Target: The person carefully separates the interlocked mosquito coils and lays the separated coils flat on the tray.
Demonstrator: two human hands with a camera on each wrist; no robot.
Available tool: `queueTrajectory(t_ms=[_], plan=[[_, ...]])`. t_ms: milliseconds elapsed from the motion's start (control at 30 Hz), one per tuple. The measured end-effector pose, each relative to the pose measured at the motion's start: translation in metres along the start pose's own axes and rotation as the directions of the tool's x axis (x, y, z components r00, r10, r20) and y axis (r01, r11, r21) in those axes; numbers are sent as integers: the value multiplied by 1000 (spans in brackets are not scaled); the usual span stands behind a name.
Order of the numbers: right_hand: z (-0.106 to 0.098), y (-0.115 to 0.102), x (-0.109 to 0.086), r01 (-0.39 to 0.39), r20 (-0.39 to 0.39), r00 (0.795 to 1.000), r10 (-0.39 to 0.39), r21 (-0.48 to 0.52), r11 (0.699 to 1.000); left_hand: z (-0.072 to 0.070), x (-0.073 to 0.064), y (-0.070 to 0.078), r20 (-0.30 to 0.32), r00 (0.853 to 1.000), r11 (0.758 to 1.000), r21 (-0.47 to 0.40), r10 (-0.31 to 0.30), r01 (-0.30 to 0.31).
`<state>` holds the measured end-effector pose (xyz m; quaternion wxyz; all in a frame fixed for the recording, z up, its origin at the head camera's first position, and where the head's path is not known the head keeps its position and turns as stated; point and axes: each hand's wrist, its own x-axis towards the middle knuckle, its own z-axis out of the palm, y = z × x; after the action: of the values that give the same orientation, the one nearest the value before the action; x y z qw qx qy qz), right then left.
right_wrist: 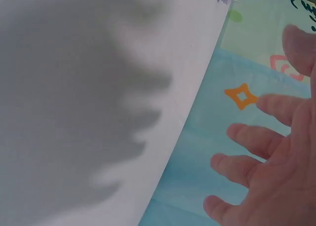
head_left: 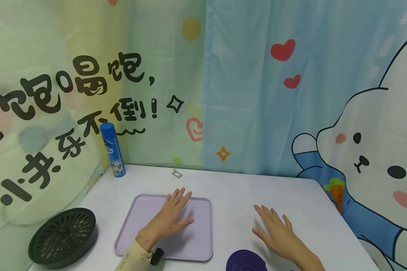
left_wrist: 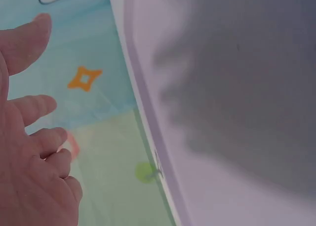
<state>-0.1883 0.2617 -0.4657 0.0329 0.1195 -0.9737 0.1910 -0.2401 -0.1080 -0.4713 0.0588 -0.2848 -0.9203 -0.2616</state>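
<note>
I see the left hand [head_left: 167,218] outstretched and empty above the lilac tray [head_left: 200,242]. The right hand [head_left: 279,237], likewise extended and empty, hovers near the purple coiled disc [head_left: 246,261].

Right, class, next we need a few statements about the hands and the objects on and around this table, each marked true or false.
1. The left hand is over the lilac tray. True.
2. The right hand grips the purple disc. False: the right hand holds nothing, and the purple disc lies on the table.
3. The blue can stands upright. True.
4. The black slotted dish lies right of the tray. False: it lies to the left.
5. A carrot is printed on the backdrop. True.
</note>
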Motion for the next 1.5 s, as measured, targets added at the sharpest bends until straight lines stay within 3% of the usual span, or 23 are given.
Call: queueTrajectory(t_ms=[400,700,933,1300,1500], plan=[[-5,-1,-12,117,23,993,-118,53,992,14,0,26,73,994,994,-79,78,-73],[-2,-2,-16,96,90,991,-103,75,993,30,-2,43,127,981,987,-78,148,-139],[1,-2,-17,105,158,981,-115,71,992,35,-2,50,169,977,989,-90,127,-113],[2,0,-22,7,309,950,-48,133,991,51,1,68,235,962,989,7,141,-146],[7,2,-28,53,336,938,-85,102,993,60,2,80,287,948,979,103,137,-173]])
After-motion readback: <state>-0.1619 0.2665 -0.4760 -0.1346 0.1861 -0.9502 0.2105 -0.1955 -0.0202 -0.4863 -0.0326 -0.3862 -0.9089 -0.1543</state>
